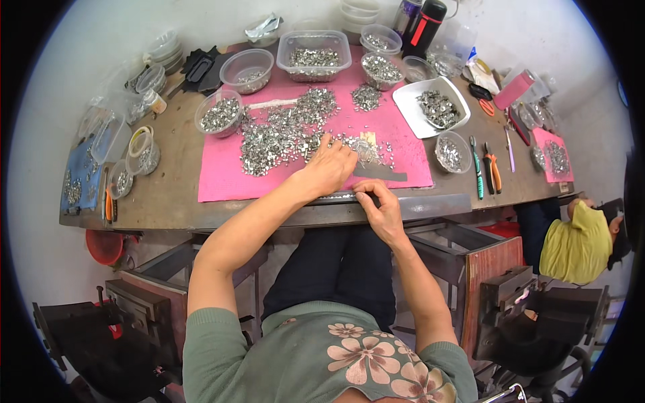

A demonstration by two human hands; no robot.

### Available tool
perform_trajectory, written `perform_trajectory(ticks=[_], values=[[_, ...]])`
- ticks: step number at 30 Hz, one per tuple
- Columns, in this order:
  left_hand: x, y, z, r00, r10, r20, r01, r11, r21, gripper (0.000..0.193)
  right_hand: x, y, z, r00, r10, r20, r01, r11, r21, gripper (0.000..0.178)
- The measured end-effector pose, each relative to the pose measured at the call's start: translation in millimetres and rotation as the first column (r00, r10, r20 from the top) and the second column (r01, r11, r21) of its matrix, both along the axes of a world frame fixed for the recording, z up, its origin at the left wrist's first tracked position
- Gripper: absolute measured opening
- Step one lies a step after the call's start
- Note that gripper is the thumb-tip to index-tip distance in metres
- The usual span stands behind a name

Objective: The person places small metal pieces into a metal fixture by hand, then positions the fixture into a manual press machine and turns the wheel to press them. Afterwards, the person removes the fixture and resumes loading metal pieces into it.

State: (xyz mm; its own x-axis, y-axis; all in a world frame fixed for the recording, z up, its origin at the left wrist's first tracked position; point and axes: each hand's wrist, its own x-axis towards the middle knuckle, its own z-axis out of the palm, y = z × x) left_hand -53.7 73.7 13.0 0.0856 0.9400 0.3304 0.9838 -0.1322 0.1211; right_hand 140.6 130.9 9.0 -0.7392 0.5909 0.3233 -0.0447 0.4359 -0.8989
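Note:
A wide heap of small shiny metal pieces [275,138] lies spread over a pink mat [218,181]. My left hand [329,166] reaches onto the near side of this heap, its fingers bent together at the pieces; what they pinch is hidden. By the table's front edge, my right hand [381,205] is closed, thumb and forefinger pinching at the end of a narrow dark strip [329,198] that carries a row of small bright bits. Whatever is between those fingertips is too small to make out. Beyond the right hand lies a flat grey bar [381,174], near a small yellowish block [368,137].
Clear tubs [247,62] of metal pieces line the back, with a white tray [406,107] at right. Pliers [492,171] and a toothbrush [476,168] lie right of the mat. Bottles [430,30] stand behind. A person in a yellow shirt [576,245] sits far right.

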Motion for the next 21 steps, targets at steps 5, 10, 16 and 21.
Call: perform_trajectory(ticks=[5,10,16,21], values=[[-8.2,-0.7,3.7,0.987,0.033,0.158,-0.028,0.999,-0.034,0.016,-3.1,-2.2,-1.6,1.0,-0.009,0.023,0.009,1.0,0.023,0.004],[-17.2,-9.2,7.6,0.972,0.074,0.222,-0.078,0.997,0.008,0.014,-2.9,-0.4,-0.9,0.999,-0.002,0.046,-0.004,0.99,0.14,0.005],[-13.5,-15.4,6.2,0.961,0.085,0.263,-0.08,0.996,-0.03,0.015,-1.4,-0.7,0.5,0.999,-0.019,0.045,0.004,0.953,0.303,0.009],[-13.5,-14.1,3.9,0.956,0.079,0.282,-0.075,0.997,-0.027,0.014,-1.5,-5.6,2.0,0.998,-0.061,0.01,0.044,0.816,0.576,0.012]])
